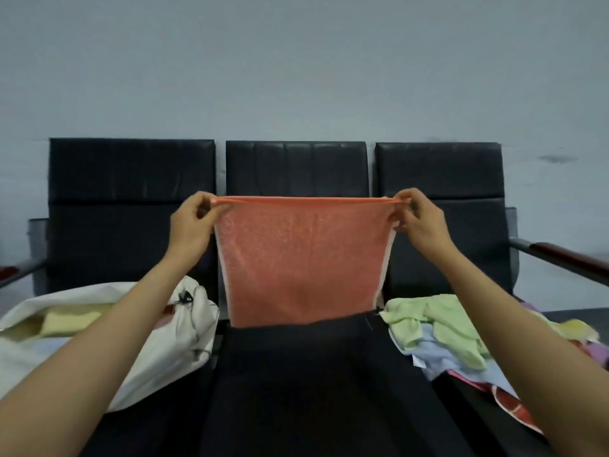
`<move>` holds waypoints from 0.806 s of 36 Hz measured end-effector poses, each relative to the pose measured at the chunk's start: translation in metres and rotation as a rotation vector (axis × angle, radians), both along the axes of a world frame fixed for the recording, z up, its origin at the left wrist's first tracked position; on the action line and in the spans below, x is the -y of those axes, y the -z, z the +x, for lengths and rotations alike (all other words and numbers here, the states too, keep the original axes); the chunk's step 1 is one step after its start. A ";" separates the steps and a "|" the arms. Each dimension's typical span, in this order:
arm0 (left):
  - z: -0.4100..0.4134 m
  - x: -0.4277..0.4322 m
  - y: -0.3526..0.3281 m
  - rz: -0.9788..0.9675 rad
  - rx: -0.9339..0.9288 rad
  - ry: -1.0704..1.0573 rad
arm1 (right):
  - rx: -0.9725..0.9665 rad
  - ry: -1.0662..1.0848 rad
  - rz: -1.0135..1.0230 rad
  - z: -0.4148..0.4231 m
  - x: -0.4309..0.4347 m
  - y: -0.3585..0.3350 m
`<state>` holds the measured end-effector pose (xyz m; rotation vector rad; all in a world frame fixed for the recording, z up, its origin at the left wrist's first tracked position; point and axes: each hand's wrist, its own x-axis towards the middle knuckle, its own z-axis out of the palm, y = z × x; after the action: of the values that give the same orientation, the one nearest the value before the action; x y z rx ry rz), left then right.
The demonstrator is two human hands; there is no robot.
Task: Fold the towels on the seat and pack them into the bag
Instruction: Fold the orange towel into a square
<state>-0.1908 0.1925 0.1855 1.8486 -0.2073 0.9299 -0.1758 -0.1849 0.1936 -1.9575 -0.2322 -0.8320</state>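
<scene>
The left grip [192, 222] and the right grip [420, 219] each pinch a top corner of the orange towel [301, 258]. It hangs taut between them, its lower edge just reaching the middle seat [313, 374] below. If either pinch slackens, a corner could drop and the fold go crooked (the cloth looks light). The white bag [171, 341] lies below the left grip, the unfolded towels [438, 328] below the right.

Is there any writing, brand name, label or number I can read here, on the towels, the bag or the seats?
No text can be read.
Orange towel, pinched by the left hand and right hand: no print.
White bag: no lettering shows.
White tag on the light blue towel: too small and blurred to read.
</scene>
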 end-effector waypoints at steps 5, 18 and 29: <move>-0.014 -0.005 0.006 0.129 -0.361 0.064 | -0.342 -0.007 -0.187 -0.021 0.007 0.001; -0.054 0.000 -0.028 -0.154 -0.324 0.180 | -0.183 -0.120 0.098 -0.044 0.018 -0.023; -0.032 -0.001 0.029 -0.190 -0.504 0.214 | -0.395 -0.169 0.119 -0.031 0.010 0.033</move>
<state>-0.2232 0.1935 0.1564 1.7797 -0.0036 0.3077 -0.2070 -0.1954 0.1605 -1.9142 -0.1079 -0.3313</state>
